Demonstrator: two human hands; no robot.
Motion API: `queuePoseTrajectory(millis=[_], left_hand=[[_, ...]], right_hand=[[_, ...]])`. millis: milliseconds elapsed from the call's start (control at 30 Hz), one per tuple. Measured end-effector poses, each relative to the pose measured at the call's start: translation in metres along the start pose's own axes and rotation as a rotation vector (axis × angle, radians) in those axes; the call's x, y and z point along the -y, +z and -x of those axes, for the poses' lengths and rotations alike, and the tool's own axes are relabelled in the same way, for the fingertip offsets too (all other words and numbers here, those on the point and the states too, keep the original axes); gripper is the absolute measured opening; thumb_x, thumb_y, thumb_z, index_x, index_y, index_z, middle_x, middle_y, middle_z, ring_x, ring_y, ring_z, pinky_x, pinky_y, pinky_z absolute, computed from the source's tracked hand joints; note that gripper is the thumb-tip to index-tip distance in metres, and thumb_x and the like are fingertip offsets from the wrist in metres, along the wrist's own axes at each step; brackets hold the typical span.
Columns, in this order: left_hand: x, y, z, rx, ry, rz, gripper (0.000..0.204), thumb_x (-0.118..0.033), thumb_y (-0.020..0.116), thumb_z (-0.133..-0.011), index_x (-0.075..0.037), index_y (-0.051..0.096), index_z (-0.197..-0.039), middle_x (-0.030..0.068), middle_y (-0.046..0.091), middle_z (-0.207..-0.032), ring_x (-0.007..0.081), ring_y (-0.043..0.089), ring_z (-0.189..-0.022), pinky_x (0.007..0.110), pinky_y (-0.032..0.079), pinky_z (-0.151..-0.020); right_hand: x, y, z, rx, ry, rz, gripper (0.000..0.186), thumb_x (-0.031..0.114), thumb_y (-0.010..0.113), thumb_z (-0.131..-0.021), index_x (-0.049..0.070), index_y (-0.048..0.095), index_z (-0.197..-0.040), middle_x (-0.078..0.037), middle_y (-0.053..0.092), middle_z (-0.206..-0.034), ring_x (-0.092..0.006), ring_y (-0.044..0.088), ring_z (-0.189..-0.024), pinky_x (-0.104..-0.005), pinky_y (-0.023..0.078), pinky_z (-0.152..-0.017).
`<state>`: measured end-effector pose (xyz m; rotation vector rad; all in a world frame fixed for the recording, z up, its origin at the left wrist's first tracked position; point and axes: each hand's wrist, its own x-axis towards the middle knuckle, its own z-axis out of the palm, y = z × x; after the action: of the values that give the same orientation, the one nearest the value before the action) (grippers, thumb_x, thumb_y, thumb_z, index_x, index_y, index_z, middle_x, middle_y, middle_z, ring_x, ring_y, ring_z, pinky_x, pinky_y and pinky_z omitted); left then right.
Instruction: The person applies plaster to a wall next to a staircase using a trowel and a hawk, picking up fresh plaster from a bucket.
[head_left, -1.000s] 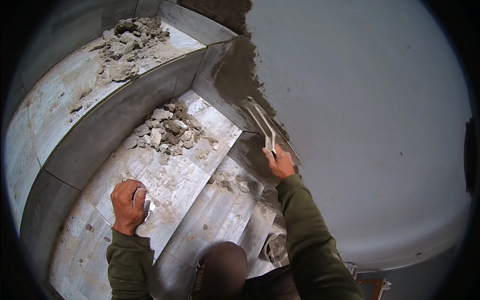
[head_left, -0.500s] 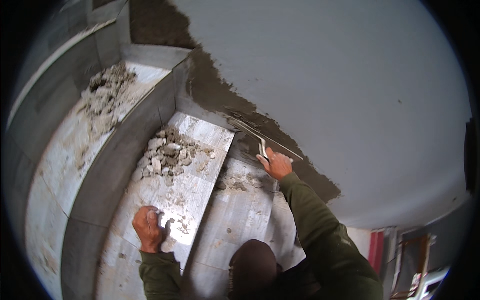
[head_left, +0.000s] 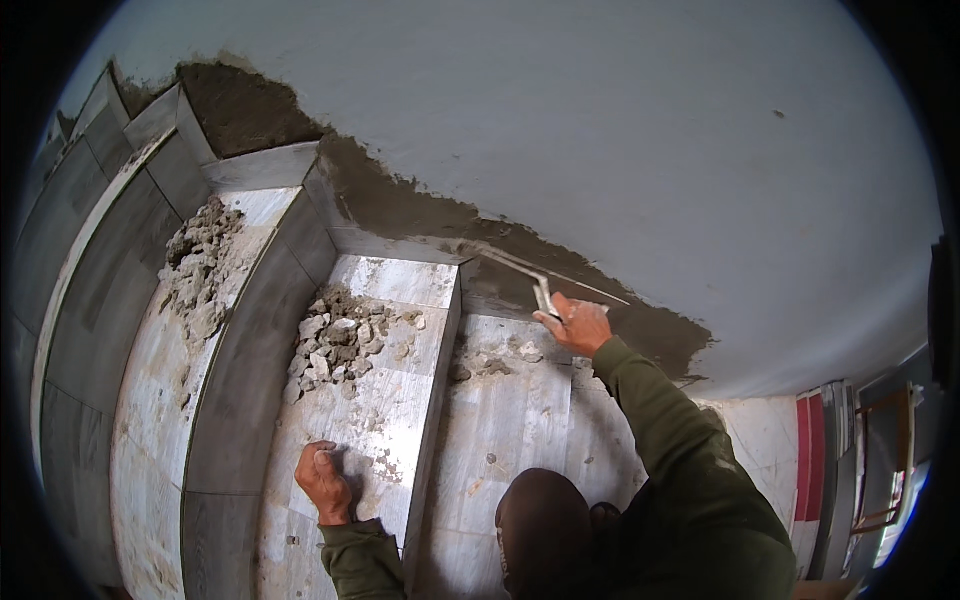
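My right hand [head_left: 578, 323] grips the handle of a flat steel plastering trowel [head_left: 542, 282], whose long blade lies against a band of dark wet mortar [head_left: 395, 200] along the foot of the grey-painted wall. My left hand [head_left: 324, 478] is closed in a fist low over the pale tiled step [head_left: 380, 460]; whether anything is inside it is hidden. Beyond that fist sits a pile of broken mortar lumps [head_left: 335, 345] on the same step.
Curved tiled stairs rise to the left, with more rubble [head_left: 195, 265] on a higher step [head_left: 150, 400]. My knee [head_left: 545, 530] is at the bottom centre. At the far right stand red-striped upright pieces [head_left: 808, 450] and a wooden frame [head_left: 885, 515].
The view has turned, showing more wall band and the right-hand side. My right hand with the trowel has shifted right along the mortar band. My left fist stays low over the step.
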<state>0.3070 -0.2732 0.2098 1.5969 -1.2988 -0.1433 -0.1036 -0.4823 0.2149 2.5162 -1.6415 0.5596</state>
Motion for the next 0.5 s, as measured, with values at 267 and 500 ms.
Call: queuePoseTrajectory(millis=[267, 500], left_hand=[[0.0, 0.006, 0.007, -0.022, -0.012, 0.019, 0.052, -0.039, 0.035, -0.096, 0.001, 0.061, -0.076, 0.0008, 0.036, -0.055, 0.0124, 0.033, -0.052, 0.031, 0.025, -0.049], [-0.006, -0.007, -0.003, -0.039, -0.012, -0.053, 0.046, -0.036, 0.038, -0.093, 0.001, 0.06, -0.076, 0.0142, 0.052, -0.061, 0.0301, 0.052, -0.056, 0.039, 0.038, -0.054]], right_hand=[[0.003, -0.021, -0.044, -0.099, 0.027, 0.053, 0.042, 0.048, 0.053, -0.089, 0.006, 0.05, -0.085, -0.017, 0.06, -0.06, -0.0381, 0.059, -0.054, -0.0449, 0.045, -0.047], [-0.007, -0.06, 0.002, -0.203, 0.032, -0.116, 0.037, 0.041, 0.059, -0.087, 0.005, 0.051, -0.081, -0.019, 0.058, -0.061, -0.0396, 0.057, -0.056, -0.048, 0.041, -0.047]])
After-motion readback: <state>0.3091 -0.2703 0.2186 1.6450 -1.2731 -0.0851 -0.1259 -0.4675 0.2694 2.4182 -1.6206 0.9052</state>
